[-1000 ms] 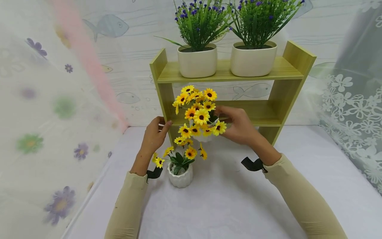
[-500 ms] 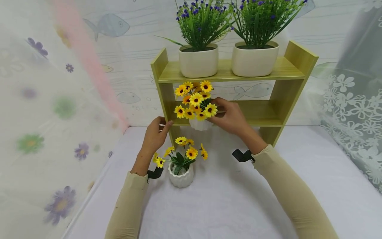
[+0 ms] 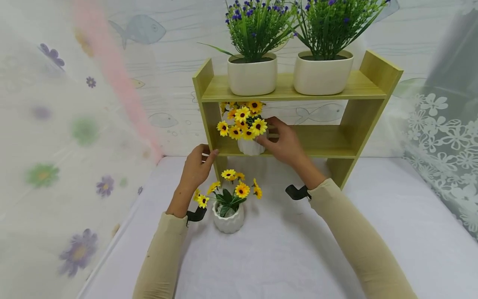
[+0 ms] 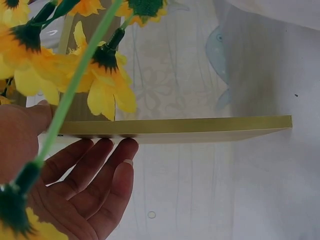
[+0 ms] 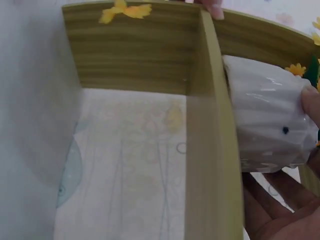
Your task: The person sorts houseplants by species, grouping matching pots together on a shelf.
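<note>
Sunflower pot (image 3: pixel 251 147) at the middle shelf (image 3: pixel 321 140)

looks like a home: fish-print backdrop (image 3: pixel 164 99), lacy curtain (image 3: pixel 440 124), wooden shelf (image 3: pixel 317 141), potted flowers (image 3: pixel 248 133).

reaching forward, left hand (image 3: pixel 197 167) pinches and right hand (image 3: pixel 284 144) grips.

I log the shelf (image 3: pixel 325 140) as wood-grained, smooth, low sheen. The upper pot (image 5: pixel 270 117) reads as glossy, ridged white ceramic. Petals (image 4: pixel 110 95) look like cloth, the stem (image 4: pixel 75 90) like smooth plastic. I note the planters (image 3: pixel 252 79) as smooth, near-matt; bench covering (image 3: pixel 276 257) as faintly creased cloth; sleeves (image 3: pixel 358 236) as matt fabric.
</note>
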### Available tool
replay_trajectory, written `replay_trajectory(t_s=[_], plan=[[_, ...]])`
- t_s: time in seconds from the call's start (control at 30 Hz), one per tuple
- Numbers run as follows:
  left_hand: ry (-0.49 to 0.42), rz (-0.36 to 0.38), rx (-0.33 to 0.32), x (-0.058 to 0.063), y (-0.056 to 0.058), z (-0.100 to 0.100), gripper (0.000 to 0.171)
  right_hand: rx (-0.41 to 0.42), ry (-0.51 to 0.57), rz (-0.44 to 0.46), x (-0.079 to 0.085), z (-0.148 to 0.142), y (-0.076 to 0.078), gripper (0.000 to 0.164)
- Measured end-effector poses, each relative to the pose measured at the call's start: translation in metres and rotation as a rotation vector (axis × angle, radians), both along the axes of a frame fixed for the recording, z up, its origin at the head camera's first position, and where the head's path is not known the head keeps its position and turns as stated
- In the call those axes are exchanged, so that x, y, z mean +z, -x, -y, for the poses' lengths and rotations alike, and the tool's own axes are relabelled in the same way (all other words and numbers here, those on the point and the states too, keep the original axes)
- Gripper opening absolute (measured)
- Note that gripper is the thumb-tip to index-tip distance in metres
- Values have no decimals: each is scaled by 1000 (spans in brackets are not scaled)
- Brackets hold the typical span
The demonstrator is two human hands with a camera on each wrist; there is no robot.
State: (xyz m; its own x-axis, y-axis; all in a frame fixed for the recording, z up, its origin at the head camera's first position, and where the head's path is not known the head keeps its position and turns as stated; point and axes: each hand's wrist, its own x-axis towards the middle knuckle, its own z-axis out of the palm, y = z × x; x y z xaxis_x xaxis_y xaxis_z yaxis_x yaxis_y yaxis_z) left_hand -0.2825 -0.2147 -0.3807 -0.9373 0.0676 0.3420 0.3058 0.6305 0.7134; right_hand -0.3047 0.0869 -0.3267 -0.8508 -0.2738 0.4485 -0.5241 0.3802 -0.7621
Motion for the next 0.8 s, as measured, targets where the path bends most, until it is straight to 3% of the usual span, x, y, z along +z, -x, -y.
replay_trajectory(t_s=[0.4,0.6,0.8], plan=[[4,12,9,-1,1,-1,56,61,126,-113,-24,-6,-20,60],[1,5,8,-1,0,0,58,31,171,-117,-35,-9,-43,50],[10,6,9,0,0,0,59,-14,101,-194,-53,-12,-73,35]])
